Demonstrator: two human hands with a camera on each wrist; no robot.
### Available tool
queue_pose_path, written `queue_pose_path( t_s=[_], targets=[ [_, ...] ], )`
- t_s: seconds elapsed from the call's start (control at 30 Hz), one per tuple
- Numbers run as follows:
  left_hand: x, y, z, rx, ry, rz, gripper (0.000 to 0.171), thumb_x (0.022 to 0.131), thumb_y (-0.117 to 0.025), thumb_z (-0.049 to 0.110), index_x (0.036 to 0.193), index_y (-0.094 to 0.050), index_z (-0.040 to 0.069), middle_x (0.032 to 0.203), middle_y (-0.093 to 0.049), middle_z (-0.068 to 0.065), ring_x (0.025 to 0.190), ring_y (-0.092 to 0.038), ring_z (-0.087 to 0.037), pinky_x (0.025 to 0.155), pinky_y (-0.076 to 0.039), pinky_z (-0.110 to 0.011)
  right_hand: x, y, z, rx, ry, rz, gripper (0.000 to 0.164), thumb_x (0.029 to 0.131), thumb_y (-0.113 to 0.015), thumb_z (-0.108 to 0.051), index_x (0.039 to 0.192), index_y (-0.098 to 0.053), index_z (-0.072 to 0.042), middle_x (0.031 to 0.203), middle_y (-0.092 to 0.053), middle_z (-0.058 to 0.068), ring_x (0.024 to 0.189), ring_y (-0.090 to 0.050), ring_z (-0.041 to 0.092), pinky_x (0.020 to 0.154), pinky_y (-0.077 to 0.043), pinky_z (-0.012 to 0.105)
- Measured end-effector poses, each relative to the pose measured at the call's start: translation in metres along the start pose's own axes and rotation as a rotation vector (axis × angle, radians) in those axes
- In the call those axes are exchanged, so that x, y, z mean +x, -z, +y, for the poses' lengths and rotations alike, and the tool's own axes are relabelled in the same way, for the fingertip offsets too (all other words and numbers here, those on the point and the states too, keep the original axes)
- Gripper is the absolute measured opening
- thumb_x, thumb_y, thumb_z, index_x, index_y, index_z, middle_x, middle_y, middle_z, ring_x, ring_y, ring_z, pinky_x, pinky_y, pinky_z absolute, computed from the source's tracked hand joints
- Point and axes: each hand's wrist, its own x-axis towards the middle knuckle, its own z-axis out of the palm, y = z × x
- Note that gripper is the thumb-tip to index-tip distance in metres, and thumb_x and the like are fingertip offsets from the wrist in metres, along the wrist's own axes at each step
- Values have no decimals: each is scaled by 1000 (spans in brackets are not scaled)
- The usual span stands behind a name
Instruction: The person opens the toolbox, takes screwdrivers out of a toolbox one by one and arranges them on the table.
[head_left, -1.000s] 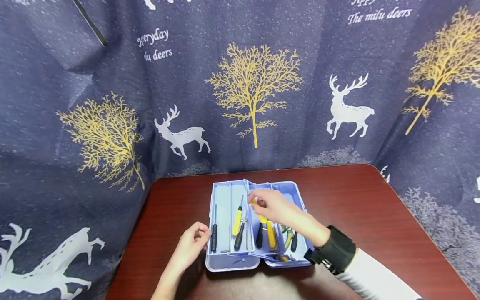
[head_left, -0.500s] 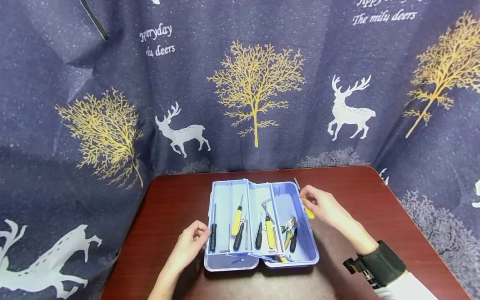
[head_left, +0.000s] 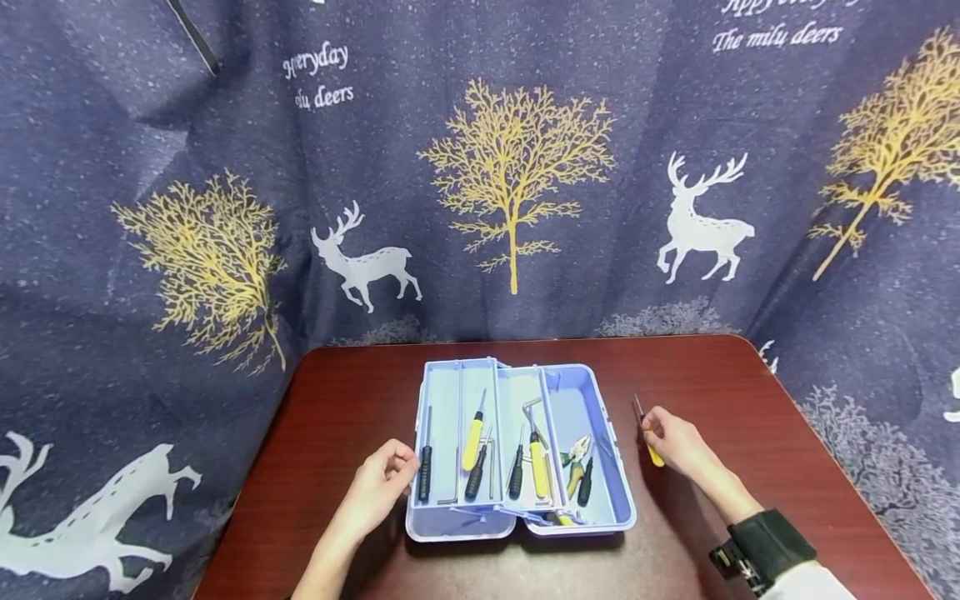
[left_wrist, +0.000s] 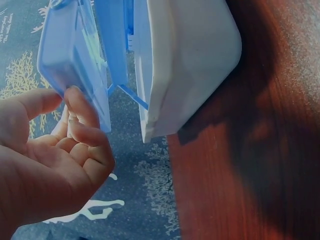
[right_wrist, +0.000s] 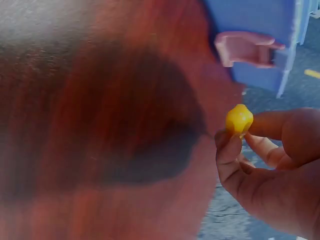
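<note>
Your right hand is pinching a yellow-handled screwdriver between thumb and fingers, holding it over the table, right of the blue toolbox and apart from it, the shaft pointing toward the far edge. Your left hand is touching the left tray's outer edge, fingers curling; whether they are gripping it, I cannot tell. Pliers are lying in the toolbox's right side.
</note>
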Motion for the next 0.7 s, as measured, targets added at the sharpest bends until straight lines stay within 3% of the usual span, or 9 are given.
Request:
queue_pose_path(
  t_s=[0.37,0.7],
  targets=[
    [-1,-1,1,9,3,8,6,97,-68,5,96,-62,5,77,-64,-3,64,-63,-21,61,-52,-24,2,-12,19,-3,51,1,13,87,-67,4,91,-59,-4,74,-60,3,68,-54,18,63,-45,35],
    [1,-1,0,4,18,5,5,98,-68,5,98,-63,5,79,-65,-4,65,-64,-21,63,-55,-29,4,-5,28,2,11,-6,8,90,-67,2,95,-63,0,79,-67,7,74,-62,22,68,-50,40]
  ],
)
